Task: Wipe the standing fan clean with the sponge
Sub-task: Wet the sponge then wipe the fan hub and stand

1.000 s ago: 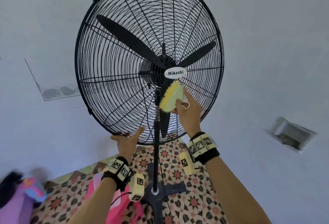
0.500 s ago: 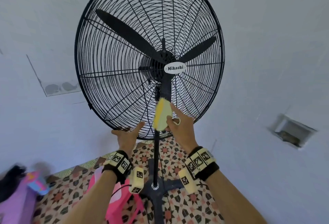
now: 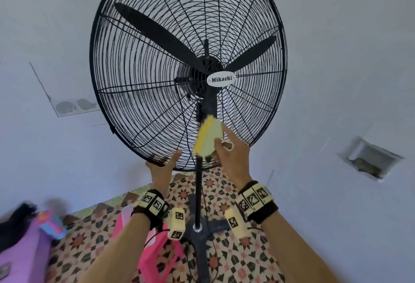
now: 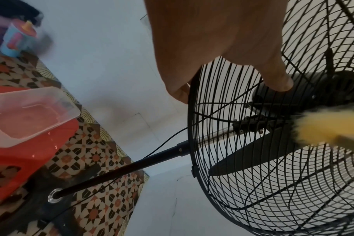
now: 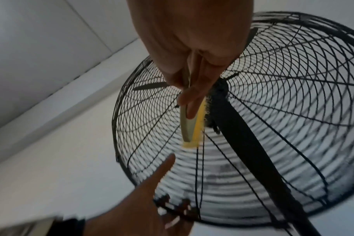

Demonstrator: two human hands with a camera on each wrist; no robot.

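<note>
Two hands are up at the black standing fan, which towers on its pole over a patterned tile floor. The right hand pinches a sponge, pale green on one face and yellow on the other, with the thumb on one side and the fingers laid flat along the other. Its yellow face is turned toward the wire grille, in the lower part just under the white "Mikachi" badge and close beside the downward-pointing blade; the sponge is blurred, so I cannot tell whether it actually touches the wires. A small white loop hangs at the back of that hand.

The left hand is at the bottom rim of the grille, thumb out over the front wires and the other fingers curled behind the rim, gripping it.

Down on the floor to the left sits a red plastic stool with a clear plastic tub on top. Farther off by the wall stands a light blue cup next to something purple.
</note>
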